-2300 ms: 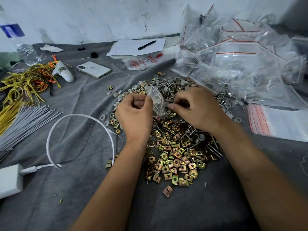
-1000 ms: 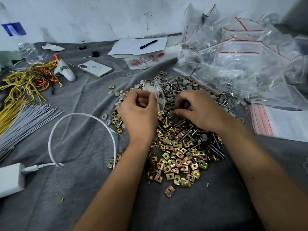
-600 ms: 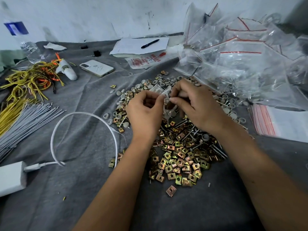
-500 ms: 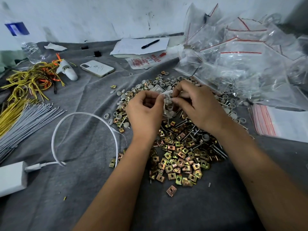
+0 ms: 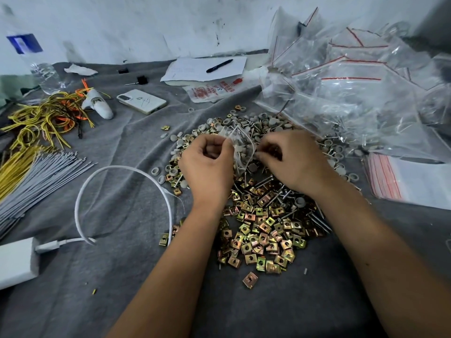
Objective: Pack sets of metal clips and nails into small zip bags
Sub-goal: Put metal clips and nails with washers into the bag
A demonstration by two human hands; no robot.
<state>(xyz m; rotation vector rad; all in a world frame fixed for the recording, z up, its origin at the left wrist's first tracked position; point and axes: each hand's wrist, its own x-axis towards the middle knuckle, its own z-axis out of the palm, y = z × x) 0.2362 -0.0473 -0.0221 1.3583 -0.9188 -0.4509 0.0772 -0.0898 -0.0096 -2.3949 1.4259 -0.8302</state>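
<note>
Left hand (image 5: 207,167) pinches the small zip bag (image 5: 240,148) by one edge — mouth held open above the pile of metal clips (image 5: 263,230) at mid-cloth; right hand (image 5: 292,159), fingers curled, apparently feeds parts in — its contents cannot be told.

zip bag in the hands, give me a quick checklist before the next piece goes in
1. Small zip bag held: ok, left hand pinches its edge.
2. Bag mouth open: cannot tell, the clear plastic is crumpled.
3. Right hand has a piece ready: cannot tell, its fingertips are curled at the bag.
4. Metal clips close by: ok, the pile lies just below both hands.
5. Nails close by: ok, they lie at the pile's right edge.
6. Spare empty bags close by: ok, a stack lies to the right.
</note>
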